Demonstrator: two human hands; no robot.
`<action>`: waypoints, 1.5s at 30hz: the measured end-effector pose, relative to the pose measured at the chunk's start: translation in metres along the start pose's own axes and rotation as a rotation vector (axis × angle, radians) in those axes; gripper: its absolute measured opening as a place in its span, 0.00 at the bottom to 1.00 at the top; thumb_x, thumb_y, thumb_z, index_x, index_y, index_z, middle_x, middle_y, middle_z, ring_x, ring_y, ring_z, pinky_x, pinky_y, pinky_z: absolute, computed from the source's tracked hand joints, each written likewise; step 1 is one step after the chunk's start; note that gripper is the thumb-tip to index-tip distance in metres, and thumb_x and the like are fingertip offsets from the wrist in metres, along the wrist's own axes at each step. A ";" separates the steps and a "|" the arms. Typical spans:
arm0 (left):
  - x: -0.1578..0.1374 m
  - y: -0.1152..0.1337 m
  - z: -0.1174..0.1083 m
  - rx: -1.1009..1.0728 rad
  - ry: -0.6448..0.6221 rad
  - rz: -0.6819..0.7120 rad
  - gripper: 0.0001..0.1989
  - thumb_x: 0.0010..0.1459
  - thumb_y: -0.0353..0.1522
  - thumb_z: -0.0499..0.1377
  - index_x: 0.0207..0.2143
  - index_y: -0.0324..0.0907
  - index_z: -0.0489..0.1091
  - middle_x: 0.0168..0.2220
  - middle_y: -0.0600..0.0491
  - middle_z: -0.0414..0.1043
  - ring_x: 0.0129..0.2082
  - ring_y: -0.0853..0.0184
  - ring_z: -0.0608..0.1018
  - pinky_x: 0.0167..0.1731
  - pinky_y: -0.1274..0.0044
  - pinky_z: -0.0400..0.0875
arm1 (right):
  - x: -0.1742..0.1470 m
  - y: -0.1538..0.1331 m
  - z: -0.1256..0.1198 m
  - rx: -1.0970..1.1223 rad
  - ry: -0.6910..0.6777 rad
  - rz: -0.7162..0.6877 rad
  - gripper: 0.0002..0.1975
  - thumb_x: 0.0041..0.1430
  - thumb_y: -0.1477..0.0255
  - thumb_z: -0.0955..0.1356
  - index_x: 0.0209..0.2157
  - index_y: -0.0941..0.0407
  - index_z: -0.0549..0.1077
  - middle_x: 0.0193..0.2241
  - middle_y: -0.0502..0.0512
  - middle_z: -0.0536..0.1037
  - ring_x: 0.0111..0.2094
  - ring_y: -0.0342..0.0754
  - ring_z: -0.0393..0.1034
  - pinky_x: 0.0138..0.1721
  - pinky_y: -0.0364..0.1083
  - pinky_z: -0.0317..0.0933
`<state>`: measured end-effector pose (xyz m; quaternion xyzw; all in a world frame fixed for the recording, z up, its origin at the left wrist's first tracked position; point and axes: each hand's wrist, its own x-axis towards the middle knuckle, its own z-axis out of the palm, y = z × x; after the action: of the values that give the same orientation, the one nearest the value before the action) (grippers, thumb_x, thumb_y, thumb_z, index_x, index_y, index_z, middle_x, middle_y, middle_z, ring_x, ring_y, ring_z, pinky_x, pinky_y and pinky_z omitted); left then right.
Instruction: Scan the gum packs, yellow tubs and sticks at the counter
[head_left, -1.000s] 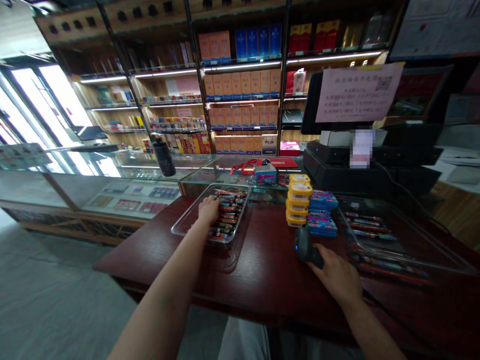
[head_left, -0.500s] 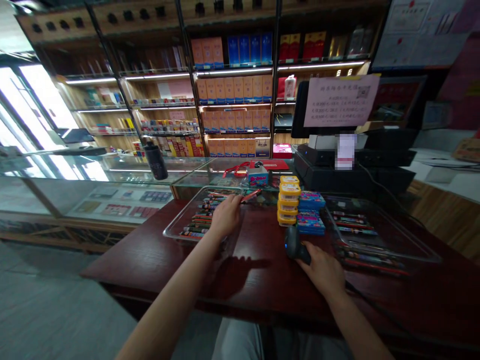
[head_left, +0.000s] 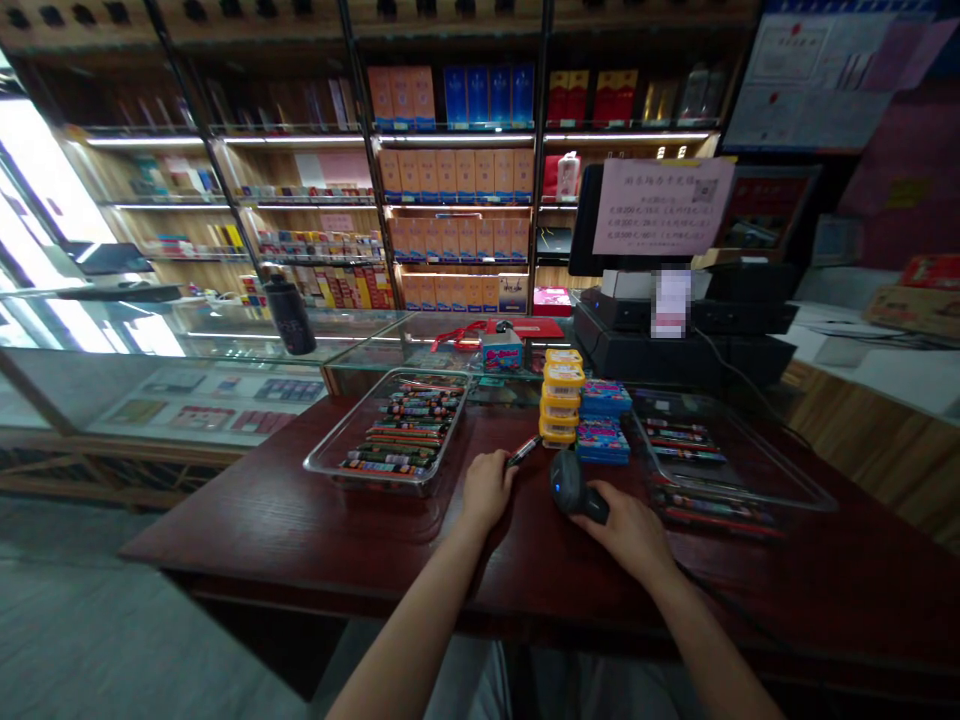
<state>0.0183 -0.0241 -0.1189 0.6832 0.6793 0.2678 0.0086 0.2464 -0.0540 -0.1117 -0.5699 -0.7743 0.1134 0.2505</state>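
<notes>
"While the left hand is closed around one end of a slender, pen-like stick, what is the right hand doing?"

"It grips the handle of a dark handheld scanner, whose head points up and to the left, with a small blue light on it. A dark cable trails across the desk from below that hand."

"Where exactly is the stick?"

"Just above the middle of the desk, between the left hand and the stack of yellow-lidded tubs. It slants away from the fingers, its far tip near the bottom tub. I cannot tell if that tip touches anything. The scanner's head is near it, on the right."

"And what lies about the hands?"

"Left of them, a clear tray holds rows of similar sticks. Blue printed boxes are piled right beside the tubs. Farther right is another clear tray, with a few sticks in it. More show below its near rim, but I cannot tell whether they are inside."

"Anything behind?"

"A small blue-and-pink box stands on the glass counter, beside a red strap. A black bottle stands farther left, and a pink sheet covers much of a monitor."
</notes>
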 end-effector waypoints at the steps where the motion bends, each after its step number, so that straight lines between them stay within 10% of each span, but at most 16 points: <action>1: 0.000 0.000 0.000 0.014 -0.002 0.013 0.07 0.58 0.33 0.55 0.39 0.42 0.68 0.38 0.49 0.72 0.41 0.63 0.72 0.41 0.74 0.63 | 0.001 0.001 -0.002 0.068 -0.023 0.006 0.19 0.53 0.57 0.67 0.44 0.50 0.70 0.37 0.53 0.79 0.39 0.53 0.73 0.36 0.46 0.61; 12: 0.002 -0.005 0.008 0.004 0.020 -0.003 0.07 0.57 0.33 0.57 0.39 0.41 0.68 0.39 0.49 0.72 0.41 0.63 0.71 0.41 0.74 0.62 | -0.014 -0.007 -0.017 0.827 -0.281 0.256 0.22 0.48 0.52 0.68 0.35 0.55 0.65 0.17 0.41 0.65 0.15 0.37 0.58 0.14 0.38 0.50; 26: 0.000 -0.002 0.003 -0.038 0.014 -0.032 0.07 0.56 0.33 0.57 0.38 0.42 0.66 0.39 0.50 0.72 0.42 0.63 0.71 0.42 0.73 0.63 | -0.015 -0.014 -0.025 0.811 -0.296 0.249 0.22 0.48 0.52 0.67 0.35 0.55 0.64 0.16 0.40 0.63 0.14 0.37 0.57 0.15 0.38 0.50; 37: -0.002 -0.002 0.002 -0.126 0.079 -0.009 0.09 0.58 0.33 0.55 0.41 0.43 0.66 0.41 0.51 0.72 0.42 0.64 0.74 0.41 0.75 0.65 | 0.007 -0.011 -0.008 -0.243 -0.014 0.004 0.18 0.57 0.58 0.65 0.46 0.52 0.69 0.37 0.56 0.78 0.36 0.51 0.73 0.32 0.45 0.59; 45: -0.004 -0.006 -0.003 -0.362 0.165 0.139 0.11 0.58 0.32 0.53 0.45 0.43 0.66 0.43 0.50 0.70 0.45 0.65 0.72 0.46 0.74 0.67 | 0.012 0.000 0.015 -0.414 0.043 -0.094 0.22 0.58 0.64 0.65 0.53 0.54 0.63 0.39 0.57 0.76 0.39 0.51 0.72 0.36 0.46 0.60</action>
<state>0.0116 -0.0281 -0.1200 0.6912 0.5700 0.4406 0.0568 0.2359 -0.0409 -0.1214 -0.5746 -0.8014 -0.0723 0.1495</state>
